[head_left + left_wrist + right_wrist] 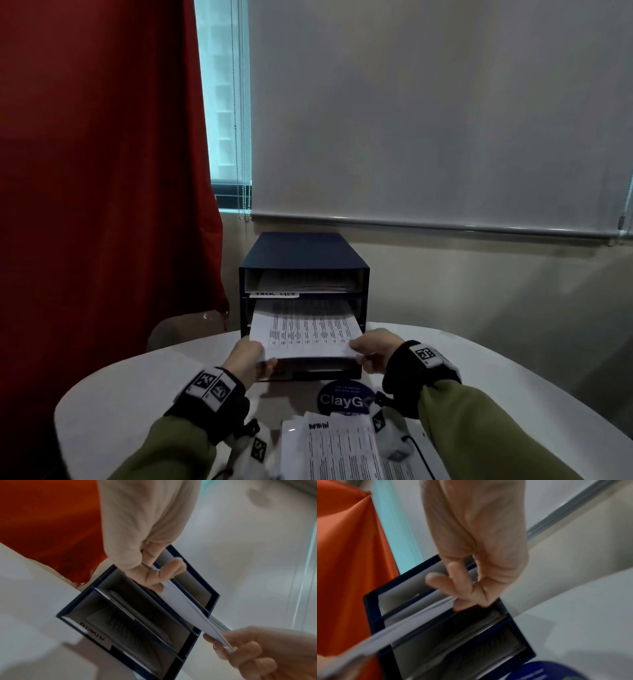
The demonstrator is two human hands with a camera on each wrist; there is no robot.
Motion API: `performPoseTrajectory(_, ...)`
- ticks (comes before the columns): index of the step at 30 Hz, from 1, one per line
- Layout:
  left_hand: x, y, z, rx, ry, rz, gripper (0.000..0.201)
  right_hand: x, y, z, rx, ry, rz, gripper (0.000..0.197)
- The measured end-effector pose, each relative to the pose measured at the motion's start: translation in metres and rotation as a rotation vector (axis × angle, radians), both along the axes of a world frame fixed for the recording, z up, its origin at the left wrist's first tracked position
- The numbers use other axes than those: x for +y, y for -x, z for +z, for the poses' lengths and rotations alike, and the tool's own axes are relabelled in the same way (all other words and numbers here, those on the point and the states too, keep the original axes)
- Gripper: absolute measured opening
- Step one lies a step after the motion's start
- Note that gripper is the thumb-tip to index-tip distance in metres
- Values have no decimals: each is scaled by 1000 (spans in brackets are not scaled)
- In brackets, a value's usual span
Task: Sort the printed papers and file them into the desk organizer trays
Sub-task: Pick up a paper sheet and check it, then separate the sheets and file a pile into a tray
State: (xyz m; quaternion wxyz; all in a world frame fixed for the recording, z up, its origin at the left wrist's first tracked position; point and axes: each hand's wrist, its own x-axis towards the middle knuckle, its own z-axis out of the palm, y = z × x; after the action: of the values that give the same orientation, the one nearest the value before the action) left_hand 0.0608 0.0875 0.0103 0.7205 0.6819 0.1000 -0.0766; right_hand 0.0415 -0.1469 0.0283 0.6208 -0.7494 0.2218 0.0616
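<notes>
A dark blue desk organizer (303,253) stands at the table's far side, with a "TASK LIST" label (274,294) under its top tray. Both hands hold a thin stack of printed papers (305,334), its far end inside the second slot from the top. My left hand (265,359) pinches the near left corner, and my right hand (356,353) pinches the near right corner. In the left wrist view, my left hand (163,577) grips the white sheets (180,601) before the organizer (215,601), whose lowest tray is labelled "ADMIN" (93,632). In the right wrist view, my right hand (453,596) holds the blurred stack (419,616).
A loose pile of printed papers (342,452), the top one marked "ADMIN", lies at the near edge of the white round table (137,387). A blue round "ClayGo" sticker (342,397) sits before the organizer. A red curtain (102,171) hangs on the left, a blind behind.
</notes>
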Motion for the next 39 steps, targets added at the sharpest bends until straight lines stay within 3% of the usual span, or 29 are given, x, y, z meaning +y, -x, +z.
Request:
performPoseTrajectory(2, -4, -17, 2, -44, 24, 49, 38, -1, -12, -3, -88, -189, -105, 3)
performPoseTrajectory(4, -9, -33, 8, -8, 222, 70, 12, 1, -24, -6, -186, -417, -176, 14)
performPoseTrajectory(5, -11, -38, 12, 8, 289, 73, 10, 2, -29, -6, -229, -509, -188, 20)
performPoseTrajectory(7, -13, -44, 18, -19, 421, 68, 13, 9, -34, -4, -275, -617, -213, 26)
performPoseTrajectory(9, -15, -45, 22, -57, 510, 63, 33, 14, -37, -3, -312, -674, -248, 30)
performPoseTrajectory(11, -17, -40, 23, -66, 503, 51, 41, 18, -32, -3, -325, -648, -212, 34)
performPoseTrajectory(14, -15, -31, 14, -78, 322, 94, 20, 17, -10, -11, -268, -494, -93, 13)
performPoseTrajectory(16, -14, -22, -1, -107, 132, 73, 18, 10, 9, -20, -177, -285, -39, 11)
performPoseTrajectory(21, -18, 29, -39, -192, -529, -378, 12, -19, 61, -47, 123, 360, 246, 9)
performPoseTrajectory(24, -21, 51, -56, -235, -844, -560, 26, -38, 87, -62, 202, 669, 269, 11)
performPoseTrajectory(28, -25, 67, -66, -349, -1082, -484, 37, -52, 111, -79, 162, 733, 242, 52)
performPoseTrajectory(32, -27, 76, -72, -436, -1094, -400, 27, -62, 122, -90, 113, 657, 160, 77)
performPoseTrajectory(37, -22, 91, -62, -637, -1085, -278, 9, -74, 138, -91, 83, 461, 71, 62)
performPoseTrajectory(39, -19, 95, -56, -642, -975, -383, 11, -76, 142, -88, 50, 451, 50, 51)
